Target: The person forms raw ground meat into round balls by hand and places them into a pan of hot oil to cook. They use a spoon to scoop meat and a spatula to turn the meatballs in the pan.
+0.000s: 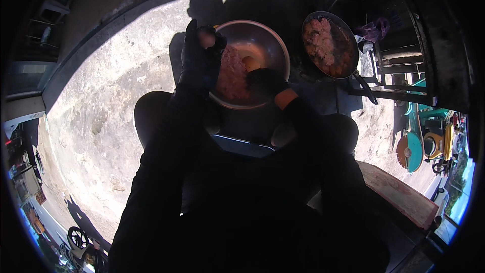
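A round metal bowl (279,45) sits in front of me, with a mound of pink ground meat (233,73) along its left side. My left hand (202,50), in a dark glove, is at the bowl's left rim with its fingers curled. A blurred pinkish patch shows at those fingers, and a small yellow bit lies by the rim; what the hand holds is unclear. My right hand (267,82), dark-gloved with a bare strip of wrist, reaches into the bowl's right side next to the meat. Deep shadow hides its fingers.
Right of the bowl stands a frying pan (348,73) holding pinkish meat and browned pieces, its handle pointing toward the lower right. Sunlit rough concrete (96,86) spreads to the left. A wooden board (399,194) and a power cutter with a round blade (410,151) are at the right.
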Available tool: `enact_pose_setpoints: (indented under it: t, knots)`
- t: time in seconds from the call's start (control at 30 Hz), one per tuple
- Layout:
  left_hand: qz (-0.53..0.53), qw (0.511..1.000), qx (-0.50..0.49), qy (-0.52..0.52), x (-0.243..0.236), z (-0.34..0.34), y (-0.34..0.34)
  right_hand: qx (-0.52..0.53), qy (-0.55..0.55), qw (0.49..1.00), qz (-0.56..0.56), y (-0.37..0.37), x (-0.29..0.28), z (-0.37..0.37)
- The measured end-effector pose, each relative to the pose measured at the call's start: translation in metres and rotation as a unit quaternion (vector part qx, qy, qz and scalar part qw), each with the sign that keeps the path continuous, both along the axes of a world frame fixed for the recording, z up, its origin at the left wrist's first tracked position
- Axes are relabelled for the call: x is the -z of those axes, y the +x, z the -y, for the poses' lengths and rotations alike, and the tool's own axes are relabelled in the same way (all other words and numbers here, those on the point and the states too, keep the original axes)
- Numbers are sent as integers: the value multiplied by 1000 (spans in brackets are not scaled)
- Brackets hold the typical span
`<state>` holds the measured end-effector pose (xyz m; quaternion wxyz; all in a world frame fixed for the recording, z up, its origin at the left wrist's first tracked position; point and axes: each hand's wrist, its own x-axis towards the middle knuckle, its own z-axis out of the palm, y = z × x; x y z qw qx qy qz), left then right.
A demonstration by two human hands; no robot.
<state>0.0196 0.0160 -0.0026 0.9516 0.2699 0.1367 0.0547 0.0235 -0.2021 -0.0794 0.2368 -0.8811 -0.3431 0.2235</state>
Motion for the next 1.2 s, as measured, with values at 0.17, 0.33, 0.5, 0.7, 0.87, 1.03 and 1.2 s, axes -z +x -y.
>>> enact_pose_setpoints:
  t: [0.17,0.33,0.5,0.7,0.87,1.03,1.2]
  knots:
    - [33,963,-49,261,-7,9,-13,72,-102,987,100,-39,14,-11]
    - [16,998,-12,52,-5,8,-9,94,-122,980,128,-24,32,-16]
    - [-50,997,5,-66,0,1,3,267,161,915,-255,16,74,-4]
    - [-54,998,-8,21,6,4,0,-89,-212,962,145,18,80,-14]
    - [-60,996,31,57,18,6,14,-65,-81,971,215,57,16,0]
    - [-91,990,61,92,33,19,12,173,77,982,-15,48,-35,-12]
    - [-81,990,61,101,40,18,8,125,120,983,55,23,-43,-41]
